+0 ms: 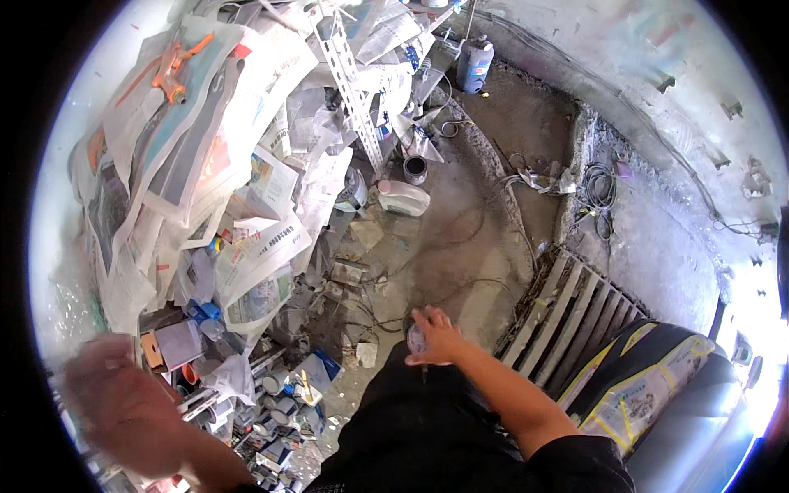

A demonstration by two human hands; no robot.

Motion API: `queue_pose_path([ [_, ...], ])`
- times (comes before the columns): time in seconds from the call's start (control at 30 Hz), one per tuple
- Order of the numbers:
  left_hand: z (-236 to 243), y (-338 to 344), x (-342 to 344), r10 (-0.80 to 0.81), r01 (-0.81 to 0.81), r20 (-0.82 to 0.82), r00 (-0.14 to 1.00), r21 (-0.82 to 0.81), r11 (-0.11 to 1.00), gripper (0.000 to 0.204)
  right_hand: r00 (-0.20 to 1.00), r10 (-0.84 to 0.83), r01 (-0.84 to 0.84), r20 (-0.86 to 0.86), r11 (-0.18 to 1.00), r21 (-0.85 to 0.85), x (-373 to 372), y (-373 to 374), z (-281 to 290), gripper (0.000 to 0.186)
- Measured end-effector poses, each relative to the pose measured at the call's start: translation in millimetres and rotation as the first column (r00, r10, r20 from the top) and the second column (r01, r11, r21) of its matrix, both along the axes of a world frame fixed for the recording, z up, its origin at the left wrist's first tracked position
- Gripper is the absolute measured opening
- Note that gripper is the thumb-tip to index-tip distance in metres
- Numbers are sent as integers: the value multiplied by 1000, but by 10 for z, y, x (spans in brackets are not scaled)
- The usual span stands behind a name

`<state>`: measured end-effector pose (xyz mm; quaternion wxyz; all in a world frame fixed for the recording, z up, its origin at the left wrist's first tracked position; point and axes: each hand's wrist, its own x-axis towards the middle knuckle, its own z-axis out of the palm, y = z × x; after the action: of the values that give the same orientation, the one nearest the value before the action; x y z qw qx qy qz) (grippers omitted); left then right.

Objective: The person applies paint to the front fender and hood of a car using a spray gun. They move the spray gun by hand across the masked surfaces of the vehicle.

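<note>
I'm grasping a round thing (416, 338), right fingers (433, 315) | left fingers (107, 355) looking blurred, can't tell | fearing rightward sweep from them toppling cans (287, 406)

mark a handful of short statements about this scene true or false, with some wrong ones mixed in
1. The right hand has hold of a round pinkish thing. True.
2. The left hand shows sharply. False: it is blurred.
3. The orange tool rests on newspaper. True.
4. The blue canister is at the lower left of the picture. False: it is near the top, right of centre.
5. The open can is next to the jug. True.
6. The cable coil lies left of the jug. False: it is to the right.
</note>
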<state>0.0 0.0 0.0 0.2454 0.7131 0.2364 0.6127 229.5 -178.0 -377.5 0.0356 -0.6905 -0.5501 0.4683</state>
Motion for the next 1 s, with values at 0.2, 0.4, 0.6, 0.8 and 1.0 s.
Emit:
queue_pose_path([
  [0.2,-1099,65,-68,-206,187,23,978,-522,832,47,986,116,-102,118,988,-116,-96,-21,0,96],
  [0.4,-1621,-128,171,-305,148,-44,951,-802,579,30,987,69,-65,145,997,-33,-129,-308,283,94],
  [0.6,-2241,-447,720,-662,155,-26,749,-965,213,30,972,-32,24,233,999,37,89,-802,832,98],
  [0.8,-2727,-1109,1313,-951,242,-228,210,-930,276,51,908,-282,207,308,945,255,282,-1667,1555,99],
  [1.0,-2763,-2162,2047,-830,732,-508,-228,-652,198,99,740,-570,367,358,788,495,404,-2507,2326,95],
])
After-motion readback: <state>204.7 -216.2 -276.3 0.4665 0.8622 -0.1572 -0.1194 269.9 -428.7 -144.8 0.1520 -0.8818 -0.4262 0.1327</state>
